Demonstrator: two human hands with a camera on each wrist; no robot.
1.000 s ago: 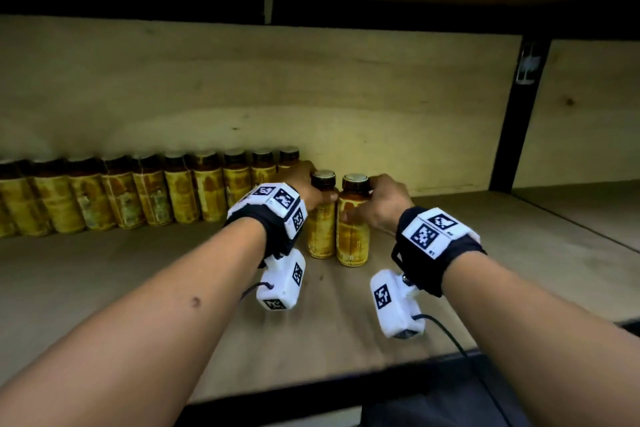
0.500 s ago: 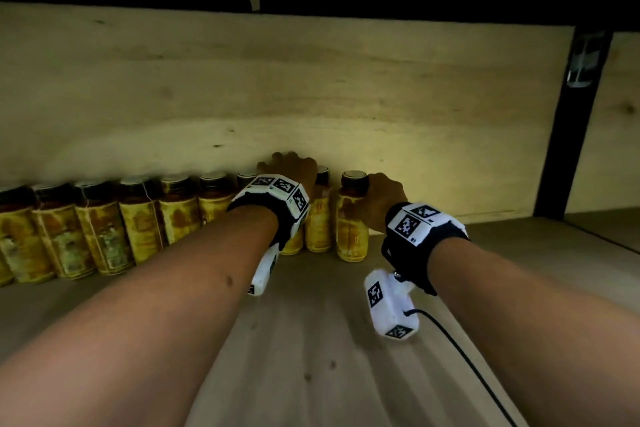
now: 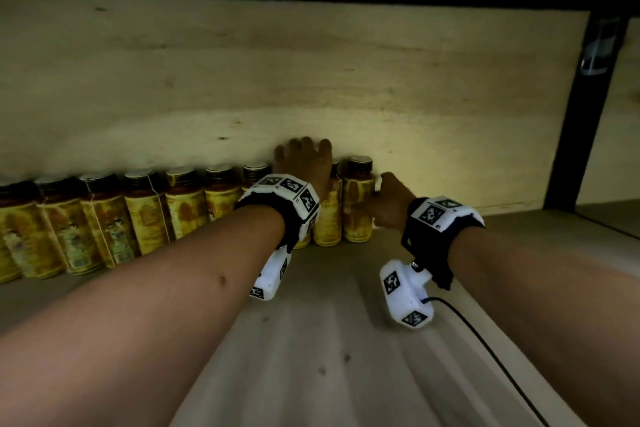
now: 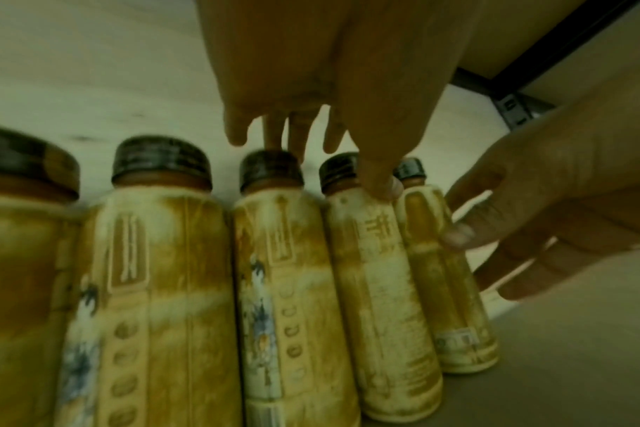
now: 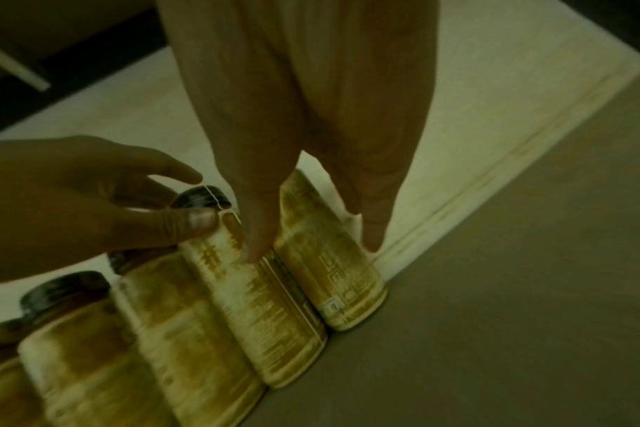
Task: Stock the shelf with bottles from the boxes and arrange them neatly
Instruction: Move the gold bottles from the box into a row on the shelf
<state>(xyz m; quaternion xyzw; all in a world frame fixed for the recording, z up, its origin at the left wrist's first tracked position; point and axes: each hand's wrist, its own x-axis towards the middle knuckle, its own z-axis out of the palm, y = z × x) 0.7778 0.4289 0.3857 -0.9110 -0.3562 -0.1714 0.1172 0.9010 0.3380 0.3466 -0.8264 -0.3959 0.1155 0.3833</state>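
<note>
A row of yellow-labelled bottles (image 3: 149,218) with dark caps stands along the back wall of the wooden shelf (image 3: 346,340). My left hand (image 3: 304,158) reaches over the caps near the row's right end, fingers straight. In the left wrist view its thumb (image 4: 382,187) presses the shoulder of the second-last bottle (image 4: 384,289). My right hand (image 3: 381,196) grips the end bottle (image 3: 358,208). In the right wrist view the thumb (image 5: 254,248) lies at its left side and the fingers (image 5: 371,237) run down its right side. The end bottle (image 5: 333,268) stands upright against its neighbour.
The pale back wall (image 3: 311,80) is right behind the bottles. A black upright post (image 3: 575,114) marks the bay's right side, with bare shelf between it and the end bottle. The upper shelf hangs low overhead. A cable (image 3: 485,350) trails from my right wrist.
Both hands have pushed the two bottles from in front of the row back to the wall, joining its right end. My left fingers have straightened over the caps.
</note>
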